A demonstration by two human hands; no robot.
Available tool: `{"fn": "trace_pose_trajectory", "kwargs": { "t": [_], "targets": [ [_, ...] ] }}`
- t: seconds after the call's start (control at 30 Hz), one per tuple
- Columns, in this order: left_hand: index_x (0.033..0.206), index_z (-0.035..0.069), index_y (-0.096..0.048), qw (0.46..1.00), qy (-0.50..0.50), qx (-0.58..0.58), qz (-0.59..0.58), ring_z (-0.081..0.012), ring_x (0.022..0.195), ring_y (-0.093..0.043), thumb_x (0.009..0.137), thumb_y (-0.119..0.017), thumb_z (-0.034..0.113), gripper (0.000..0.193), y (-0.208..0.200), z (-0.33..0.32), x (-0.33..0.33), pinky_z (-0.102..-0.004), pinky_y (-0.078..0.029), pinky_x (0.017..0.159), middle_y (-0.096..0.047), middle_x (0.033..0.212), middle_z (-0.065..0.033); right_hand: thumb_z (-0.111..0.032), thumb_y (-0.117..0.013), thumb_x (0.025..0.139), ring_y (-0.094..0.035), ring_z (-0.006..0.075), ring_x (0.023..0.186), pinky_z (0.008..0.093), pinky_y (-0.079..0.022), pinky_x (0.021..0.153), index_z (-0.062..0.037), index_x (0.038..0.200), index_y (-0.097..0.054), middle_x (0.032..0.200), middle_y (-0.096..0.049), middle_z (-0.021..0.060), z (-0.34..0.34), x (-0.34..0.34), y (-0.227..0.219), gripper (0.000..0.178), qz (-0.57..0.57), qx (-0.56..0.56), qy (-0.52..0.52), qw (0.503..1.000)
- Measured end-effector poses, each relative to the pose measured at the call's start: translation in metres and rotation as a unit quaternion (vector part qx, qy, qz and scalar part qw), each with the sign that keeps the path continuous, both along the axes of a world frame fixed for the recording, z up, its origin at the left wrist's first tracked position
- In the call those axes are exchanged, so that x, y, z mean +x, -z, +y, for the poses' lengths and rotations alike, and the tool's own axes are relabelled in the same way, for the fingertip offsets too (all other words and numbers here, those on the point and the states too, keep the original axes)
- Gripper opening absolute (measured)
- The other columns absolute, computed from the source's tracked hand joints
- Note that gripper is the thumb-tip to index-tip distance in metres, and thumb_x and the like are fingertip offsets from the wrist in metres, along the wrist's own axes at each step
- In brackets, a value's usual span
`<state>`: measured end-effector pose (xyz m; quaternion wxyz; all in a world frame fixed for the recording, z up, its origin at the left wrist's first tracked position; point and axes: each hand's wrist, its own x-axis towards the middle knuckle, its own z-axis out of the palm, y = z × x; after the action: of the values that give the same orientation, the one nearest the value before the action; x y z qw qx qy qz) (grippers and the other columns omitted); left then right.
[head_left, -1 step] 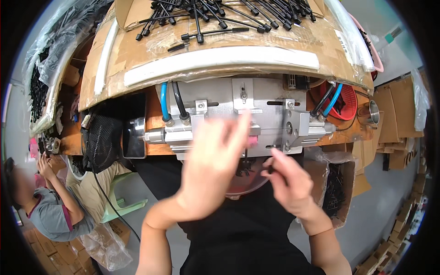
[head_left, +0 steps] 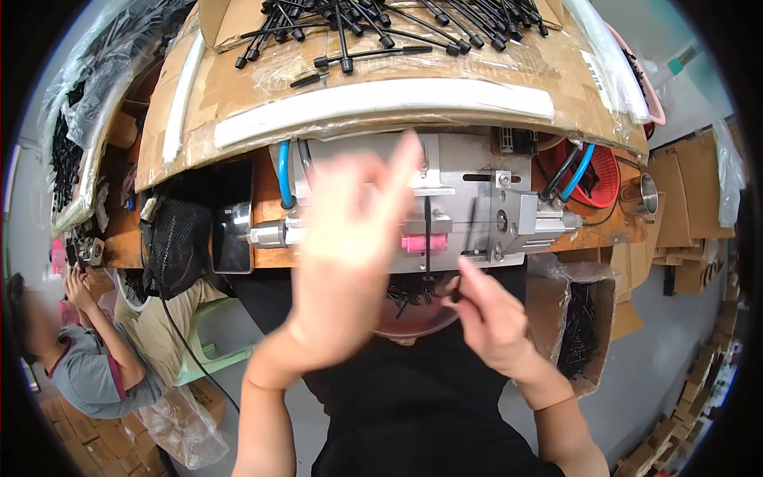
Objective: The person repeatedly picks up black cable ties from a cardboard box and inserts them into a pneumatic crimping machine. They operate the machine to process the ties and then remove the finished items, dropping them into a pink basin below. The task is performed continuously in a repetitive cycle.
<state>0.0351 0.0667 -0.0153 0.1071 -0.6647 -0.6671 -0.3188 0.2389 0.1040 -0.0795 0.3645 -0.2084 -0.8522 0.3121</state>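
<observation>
My left hand is smeared by motion above the left part of a metal clamping fixture. Its index finger points away from me, and whether it holds anything is unclear. A thin black rod lies across a pink block at the fixture's middle, to the right of that hand. My right hand pinches another thin black rod, blurred, at the fixture's near edge. Below the fixture, a reddish translucent bowl holds small black parts.
Black rods with knobbed ends lie on a cardboard cover beyond the fixture. Blue air hoses run into its cylinders. A red basket and a box of black parts stand right. Another person sits left.
My left hand has moved left and slightly away from me, uncovering the rod on the pink block. My right hand has shifted slightly left, and its rod now shows above the fixture.
</observation>
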Motion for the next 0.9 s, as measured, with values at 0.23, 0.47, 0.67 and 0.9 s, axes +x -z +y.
{"fn": "trace_pose_trajectory", "kwargs": {
  "t": [0.23, 0.47, 0.67, 0.9],
  "targets": [
    [0.097, 0.005, -0.069, 0.997, 0.013, -0.032, 0.067, -0.0269, 0.09, -0.06, 0.079, -0.071, 0.01, 0.019, -0.047, 0.077, -0.1, -0.038, -0.046, 0.083, -0.063, 0.089, -0.0113, 0.013, -0.073, 0.07, -0.061, 0.0227, 0.068, 0.0329, -0.052, 0.064, 0.0058, 0.137, -0.05, 0.082, -0.064, 0.0107, -0.005, -0.022, 0.024, 0.071, -0.049, 0.002, -0.035, 0.998],
    [0.094, 0.003, -0.066, 0.998, -0.008, 0.022, 0.065, -0.0255, 0.086, -0.058, 0.08, -0.07, 0.008, 0.015, -0.046, 0.056, -0.083, -0.0354, -0.045, 0.079, -0.064, 0.089, -0.0087, 0.006, -0.075, 0.072, -0.057, 0.0226, 0.067, 0.0329, -0.049, 0.063, 0.0035, 0.138, -0.05, 0.079, -0.059, 0.0098, 0.003, -0.023, 0.023, 0.07, -0.061, 0.002, -0.04, 0.997],
    [0.094, 0.001, -0.065, 0.995, -0.03, 0.033, -0.095, -0.0242, 0.084, -0.062, 0.072, -0.068, -0.013, 0.026, -0.014, -0.015, -0.01, -0.0313, -0.05, 0.075, -0.065, 0.091, -0.0097, -0.007, -0.08, 0.074, -0.056, 0.0234, 0.067, 0.0341, -0.047, 0.062, 0.0016, 0.134, -0.054, 0.081, -0.057, 0.0101, 0.013, -0.011, -0.004, 0.066, -0.056, 0.008, 0.008, 0.998],
    [0.14, -0.009, -0.042, 0.987, -0.003, -0.15, -0.063, -0.0238, 0.09, -0.054, 0.076, -0.064, -0.001, 0.068, 0.05, -0.055, 0.062, -0.0326, -0.048, 0.084, -0.052, 0.093, -0.01, -0.007, -0.081, 0.074, -0.058, 0.0187, 0.067, 0.0284, -0.045, 0.054, -0.0017, 0.128, -0.06, 0.086, -0.065, 0.01, 0.018, 0.003, -0.021, 0.058, -0.024, -0.02, 0.06, 0.998]
  ]
}}
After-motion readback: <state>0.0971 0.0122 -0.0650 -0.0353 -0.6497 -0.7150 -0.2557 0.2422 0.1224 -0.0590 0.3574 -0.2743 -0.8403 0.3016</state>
